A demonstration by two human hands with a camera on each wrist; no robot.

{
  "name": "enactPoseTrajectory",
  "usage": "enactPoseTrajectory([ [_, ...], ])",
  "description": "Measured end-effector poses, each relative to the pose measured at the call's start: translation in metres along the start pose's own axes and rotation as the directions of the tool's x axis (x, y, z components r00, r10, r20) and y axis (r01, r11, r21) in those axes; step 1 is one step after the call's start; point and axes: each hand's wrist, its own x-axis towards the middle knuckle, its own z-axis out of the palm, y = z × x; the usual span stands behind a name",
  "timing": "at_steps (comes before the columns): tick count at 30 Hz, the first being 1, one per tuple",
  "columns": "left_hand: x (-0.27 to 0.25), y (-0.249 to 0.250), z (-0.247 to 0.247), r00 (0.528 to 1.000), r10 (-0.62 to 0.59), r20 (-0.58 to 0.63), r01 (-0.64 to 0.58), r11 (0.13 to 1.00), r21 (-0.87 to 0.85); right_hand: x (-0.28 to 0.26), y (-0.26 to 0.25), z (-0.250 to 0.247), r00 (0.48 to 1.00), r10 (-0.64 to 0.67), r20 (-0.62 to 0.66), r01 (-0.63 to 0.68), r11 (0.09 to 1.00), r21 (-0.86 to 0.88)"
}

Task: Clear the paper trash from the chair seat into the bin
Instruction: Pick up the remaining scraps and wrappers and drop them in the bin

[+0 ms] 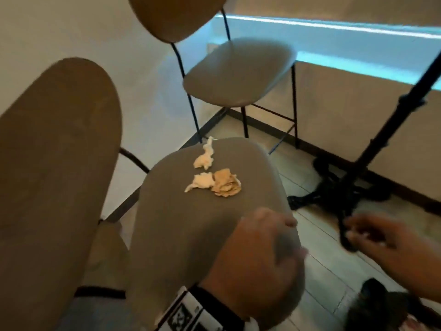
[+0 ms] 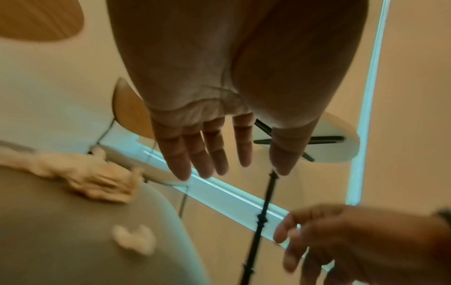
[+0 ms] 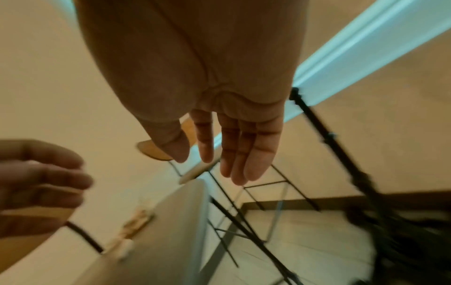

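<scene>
Crumpled paper lies on the grey chair seat (image 1: 167,223): a white twisted piece (image 1: 205,157) at the far edge, and a white piece (image 1: 201,183) touching a tan piece (image 1: 225,182) near the middle. My left hand (image 1: 257,254) hovers over the seat's near right edge, short of the paper, fingers straight and empty in the left wrist view (image 2: 209,150). My right hand (image 1: 381,235) is off the seat to the right, above the floor, fingers relaxed and empty (image 3: 224,150). The paper shows blurred on the seat (image 2: 97,179). No bin is in view.
The chair's wooden backrest (image 1: 55,163) rises at left. A second chair (image 1: 238,72) stands behind by the wall. A black stand with its floor base (image 1: 338,187) is at right of the seat. A dark object (image 1: 381,304) lies on the floor at lower right.
</scene>
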Motion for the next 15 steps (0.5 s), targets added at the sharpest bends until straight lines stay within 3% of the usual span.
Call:
enactPoseTrajectory([
  [3,0.006,-0.037,-0.023,0.973,-0.164,-0.163,0.180,0.979,0.092,0.041,-0.094,-0.006,0.981,-0.185,0.067,0.193,0.969,-0.153],
  [5,0.016,-0.054,-0.033,0.932,-0.322,-0.166,0.346,0.927,0.144,0.075,-0.142,0.000,0.962,-0.255,0.102,0.274,0.920,-0.280],
  [7,0.031,-0.073,-0.041,0.898,-0.406,-0.170,0.433,0.884,0.176,0.103,-0.180,0.011,0.935,-0.317,0.157,0.354,0.850,-0.390],
  [12,0.068,-0.118,-0.072,0.807,-0.508,-0.299,0.530,0.848,-0.009,0.137,-0.217,0.059,0.900,-0.308,0.310,0.432,0.735,-0.523],
  [15,0.092,-0.133,-0.083,0.831,-0.501,-0.243,0.515,0.857,-0.008,0.143,-0.209,0.084,0.914,-0.306,0.267,0.406,0.685,-0.605],
])
